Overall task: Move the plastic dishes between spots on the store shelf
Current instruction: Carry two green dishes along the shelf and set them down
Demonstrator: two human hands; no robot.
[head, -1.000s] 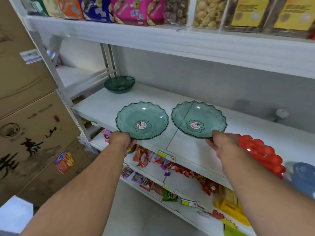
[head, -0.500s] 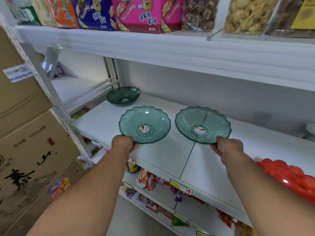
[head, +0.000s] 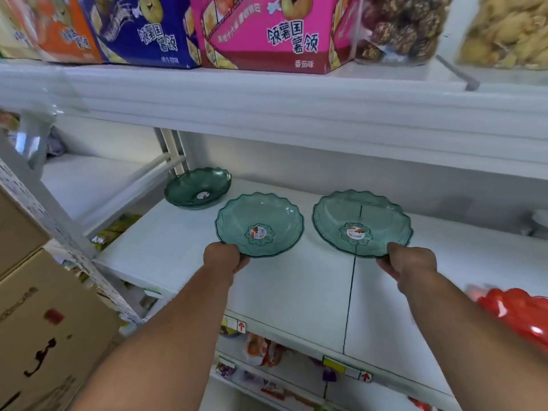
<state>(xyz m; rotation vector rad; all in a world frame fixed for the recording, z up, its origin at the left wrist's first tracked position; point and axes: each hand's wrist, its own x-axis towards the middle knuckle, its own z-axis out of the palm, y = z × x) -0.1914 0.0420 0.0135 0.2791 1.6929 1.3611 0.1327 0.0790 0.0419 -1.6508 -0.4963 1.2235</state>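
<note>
A white store shelf [head: 290,295] fills the view, with snack boxes [head: 267,31] on the tier above. A stack of green dishes [head: 198,188] sits at the shelf's back left corner. Two matching green plastic dishes are held over the middle of the shelf, side by side and apart. The left hand [head: 223,258] pinches the near rim of the left dish [head: 259,224]; the right hand [head: 408,261] pinches the near rim of the right dish [head: 361,223]. Both dishes tilt slightly toward the viewer. Whether they touch the shelf cannot be told. This looks like mid-carry. The next move likely calls for lowering each dish flat onto its spot, then letting go.
</note>
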